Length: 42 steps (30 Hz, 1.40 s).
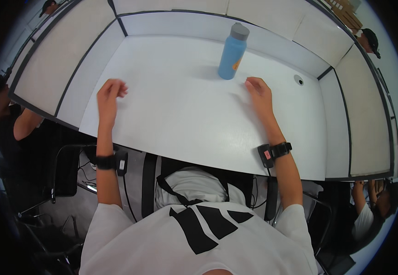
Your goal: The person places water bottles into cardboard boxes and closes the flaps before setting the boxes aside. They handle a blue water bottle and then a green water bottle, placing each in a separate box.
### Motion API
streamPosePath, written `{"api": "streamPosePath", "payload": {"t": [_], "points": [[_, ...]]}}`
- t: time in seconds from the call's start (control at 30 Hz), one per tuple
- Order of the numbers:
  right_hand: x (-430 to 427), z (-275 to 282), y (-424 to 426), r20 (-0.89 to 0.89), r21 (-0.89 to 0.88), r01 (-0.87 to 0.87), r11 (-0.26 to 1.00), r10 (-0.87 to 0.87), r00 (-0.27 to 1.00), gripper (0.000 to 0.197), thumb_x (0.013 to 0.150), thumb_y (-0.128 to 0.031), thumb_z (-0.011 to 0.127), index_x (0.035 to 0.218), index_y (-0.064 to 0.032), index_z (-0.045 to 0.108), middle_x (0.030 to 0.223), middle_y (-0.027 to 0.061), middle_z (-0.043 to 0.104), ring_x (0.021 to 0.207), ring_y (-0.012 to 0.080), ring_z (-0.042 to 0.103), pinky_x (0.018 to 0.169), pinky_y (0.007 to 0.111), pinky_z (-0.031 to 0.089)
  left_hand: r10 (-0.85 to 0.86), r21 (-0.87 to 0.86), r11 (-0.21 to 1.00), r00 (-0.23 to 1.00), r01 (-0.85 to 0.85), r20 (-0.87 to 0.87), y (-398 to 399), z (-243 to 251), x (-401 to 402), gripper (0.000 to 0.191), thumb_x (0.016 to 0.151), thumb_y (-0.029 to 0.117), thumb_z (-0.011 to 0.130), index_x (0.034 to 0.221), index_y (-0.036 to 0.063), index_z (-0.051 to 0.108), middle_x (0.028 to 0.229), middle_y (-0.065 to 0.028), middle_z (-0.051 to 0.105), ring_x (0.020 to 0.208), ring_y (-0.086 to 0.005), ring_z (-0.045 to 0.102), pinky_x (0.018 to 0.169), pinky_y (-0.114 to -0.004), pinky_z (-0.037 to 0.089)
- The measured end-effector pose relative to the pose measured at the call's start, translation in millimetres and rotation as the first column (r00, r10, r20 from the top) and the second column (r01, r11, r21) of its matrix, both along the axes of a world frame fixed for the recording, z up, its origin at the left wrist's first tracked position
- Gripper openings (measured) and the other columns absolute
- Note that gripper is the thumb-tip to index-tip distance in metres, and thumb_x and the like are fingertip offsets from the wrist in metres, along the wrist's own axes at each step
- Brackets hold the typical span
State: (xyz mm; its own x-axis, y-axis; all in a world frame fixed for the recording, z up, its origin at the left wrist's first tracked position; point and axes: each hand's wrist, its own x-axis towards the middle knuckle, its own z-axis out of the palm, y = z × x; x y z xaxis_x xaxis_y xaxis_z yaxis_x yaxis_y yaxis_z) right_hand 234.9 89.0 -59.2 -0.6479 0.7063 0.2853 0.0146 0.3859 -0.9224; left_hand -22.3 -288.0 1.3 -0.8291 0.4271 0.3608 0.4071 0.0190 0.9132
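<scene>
A blue bottle (232, 58) with a grey lid and an orange mark stands upright on the white desk (171, 103), towards the back and right of the middle. My right hand (260, 92) is just in front of it and to its right, apart from it, with fingers loosely curled around nothing. Over the left part of the desk is my left hand (110, 92), also loosely curled and empty. Its fingertips are slightly blurred. Each wrist wears a black strap with a small box, the left strap (105, 162) and the right strap (280, 150).
Low partition panels (63, 58) enclose the desk at the back and both sides. A round cable grommet (299, 80) sits near the right back corner. Cables (127, 196) run down from the wrist boxes. Other people (13, 137) sit beyond the partitions. A chair armrest (148, 185) shows below the desk edge.
</scene>
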Motion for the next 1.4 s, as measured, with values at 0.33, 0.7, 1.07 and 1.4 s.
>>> {"api": "streamPosePath", "payload": {"t": [0.33,0.7,1.07,1.4], "points": [[3,3,1,0.013,0.061,-0.038,0.997,0.037,0.999,0.022,0.095,-0.024,0.069,0.101,-0.003,0.07,0.102,0.0048,0.071,0.102,0.0175,0.064,0.092,0.032,0.048,0.792,0.262,0.595,0.61,-0.76,-0.03,-244,5,-42,0.034,0.103,0.032,0.057,0.084,0.0047,0.066,0.072,0.0002,0.06,0.066,-0.0075,0.053,0.06,-0.023,0.039],[9,1,0,0.033,0.068,-0.019,0.998,0.017,0.999,0.024,0.094,-0.025,0.071,0.101,-0.0014,0.071,0.099,0.0059,0.071,0.099,0.0171,0.063,0.09,0.032,0.049,0.405,0.05,0.908,0.9,-0.417,0.16,-278,-23,-163,0.053,0.107,0.041,0.042,0.145,0.0052,0.044,0.138,-0.0093,0.055,0.13,-0.0231,0.05,0.111,-0.04,0.039],[9,0,-1,0.024,0.077,-0.02,0.997,0.018,1.0,0.021,0.095,-0.023,0.07,0.099,-0.0021,0.071,0.1,0.0053,0.071,0.1,0.0172,0.064,0.088,0.032,0.049,0.159,0.269,0.921,0.9,-0.284,0.405,-293,-66,-198,0.064,0.104,0.05,0.046,0.153,0.0093,0.035,0.151,-0.007,0.045,0.139,-0.0245,0.041,0.117,-0.043,0.033],[3,0,1,0.008,0.086,-0.06,0.994,0.06,0.998,0.021,0.094,-0.022,0.07,0.1,-0.002,0.071,0.1,0.006,0.071,0.098,0.0173,0.065,0.088,0.031,0.049,0.13,0.323,0.897,0.877,-0.303,0.462,-279,-27,-159,0.08,0.1,0.062,0.047,0.158,0.013,0.022,0.16,-0.0061,0.029,0.146,-0.024,0.03,0.12,-0.045,0.026]]}}
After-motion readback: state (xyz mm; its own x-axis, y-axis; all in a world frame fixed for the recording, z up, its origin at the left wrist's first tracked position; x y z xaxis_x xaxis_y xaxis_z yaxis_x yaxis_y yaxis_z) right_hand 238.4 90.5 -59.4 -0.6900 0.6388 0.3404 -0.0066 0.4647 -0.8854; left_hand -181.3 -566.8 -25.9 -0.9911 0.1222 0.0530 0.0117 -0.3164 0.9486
